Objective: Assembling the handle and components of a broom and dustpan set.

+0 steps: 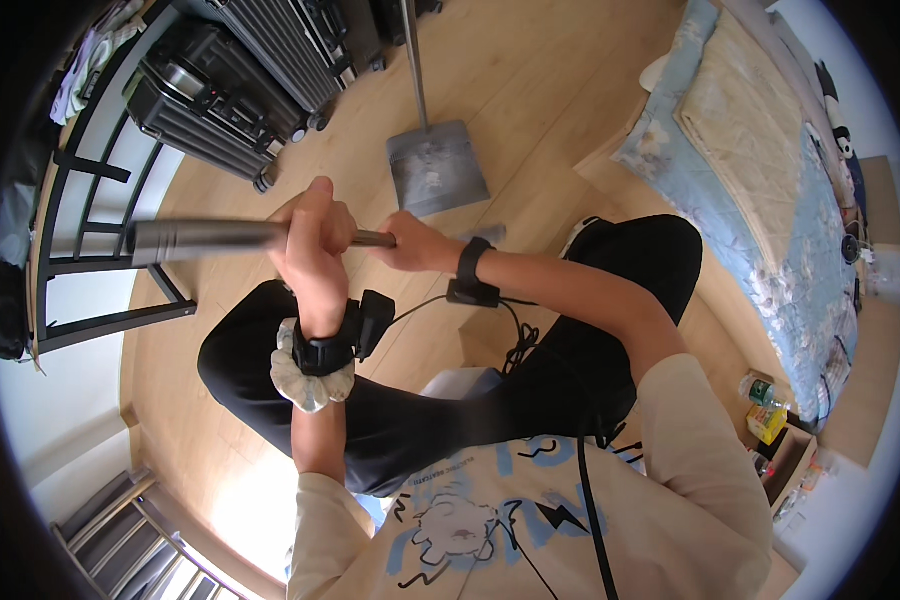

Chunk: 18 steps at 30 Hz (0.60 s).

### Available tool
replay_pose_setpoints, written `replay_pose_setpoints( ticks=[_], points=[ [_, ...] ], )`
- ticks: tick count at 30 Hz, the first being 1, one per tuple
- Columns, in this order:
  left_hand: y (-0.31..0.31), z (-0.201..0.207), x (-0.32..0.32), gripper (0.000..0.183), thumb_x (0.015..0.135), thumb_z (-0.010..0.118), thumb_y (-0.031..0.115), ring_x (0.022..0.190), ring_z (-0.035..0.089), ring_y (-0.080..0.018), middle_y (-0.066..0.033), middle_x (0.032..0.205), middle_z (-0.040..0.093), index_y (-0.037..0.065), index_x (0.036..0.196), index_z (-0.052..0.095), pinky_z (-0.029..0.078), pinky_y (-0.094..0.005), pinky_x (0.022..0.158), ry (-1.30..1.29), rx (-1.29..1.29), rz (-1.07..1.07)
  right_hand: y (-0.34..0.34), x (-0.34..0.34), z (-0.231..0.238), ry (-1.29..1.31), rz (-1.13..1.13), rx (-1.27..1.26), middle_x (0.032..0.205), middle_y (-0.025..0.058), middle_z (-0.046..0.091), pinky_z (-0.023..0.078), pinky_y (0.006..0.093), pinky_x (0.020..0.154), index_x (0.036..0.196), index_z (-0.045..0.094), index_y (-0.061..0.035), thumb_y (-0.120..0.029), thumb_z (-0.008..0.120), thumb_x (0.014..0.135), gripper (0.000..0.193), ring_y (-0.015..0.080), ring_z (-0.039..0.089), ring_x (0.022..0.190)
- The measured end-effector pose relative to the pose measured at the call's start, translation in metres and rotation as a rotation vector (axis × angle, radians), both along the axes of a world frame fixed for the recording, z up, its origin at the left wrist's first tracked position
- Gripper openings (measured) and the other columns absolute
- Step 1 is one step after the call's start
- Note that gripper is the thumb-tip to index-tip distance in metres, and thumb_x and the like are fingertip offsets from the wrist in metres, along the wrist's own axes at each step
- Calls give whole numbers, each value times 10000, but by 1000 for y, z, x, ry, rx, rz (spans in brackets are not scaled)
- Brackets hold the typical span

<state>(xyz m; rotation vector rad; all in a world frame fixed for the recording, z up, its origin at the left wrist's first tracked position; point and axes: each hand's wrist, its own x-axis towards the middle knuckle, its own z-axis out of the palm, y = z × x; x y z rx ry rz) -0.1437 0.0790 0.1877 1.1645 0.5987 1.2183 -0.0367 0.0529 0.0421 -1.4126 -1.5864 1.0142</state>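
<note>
The pale wood floor (pixel 545 110) I'm watching carries a grey dustpan (pixel 438 170) and dark suitcases (pixel 198 122); I see a cream quilt (pixel 748 130) spread on the bed (pixel 808 310).

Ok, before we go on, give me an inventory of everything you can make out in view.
pole: 1, grey, blurred, in both hands
dustpan: 1, grey, long-handled, on floor ahead
suitcases: at least 2, black, upper left
metal frame: 1, black, left
bedding: 1 spread, blue floral, right
blanket: 1, beige, on bedding
bottle: 1, clear, lower right
pack: 1, yellow, beside bottle
floor: 1, light wood, below
small items, right edge: uncountable
wrist devices: 2, black, one per wrist
scrunchie: 1, pale, left wrist
trousers: 1 pair, black, on legs
left hand: 1, bare, on pole
right hand: 1, bare, on pole
</note>
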Motion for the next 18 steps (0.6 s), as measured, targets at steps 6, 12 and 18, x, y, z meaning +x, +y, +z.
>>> replay_pose_setpoints(
  ticks=[6,12,18],
  points=[
    [13,-32,13,376,810,512,119,354,203,-80,27,420,257,104,487,320,160,-271,371,61,-243,2,-23,-5,-27,13,-26,-285,545,230,515,388,399,496,599,532,43,-252,574,768,343,328,478,475],
    [8,-27,10,360,819,489,104,392,205,-83,30,449,246,99,507,312,174,-271,410,49,-61,4,18,18,-18,-59,-56,68,563,258,471,377,424,495,570,506,48,-201,566,702,288,398,496,527],
    [1,-10,7,339,817,499,110,378,198,-81,42,455,223,112,530,318,170,-268,398,68,-96,-11,-13,-2,-7,24,-45,-75,494,226,435,361,396,472,541,454,55,-209,571,721,340,305,397,435]
  ],
)
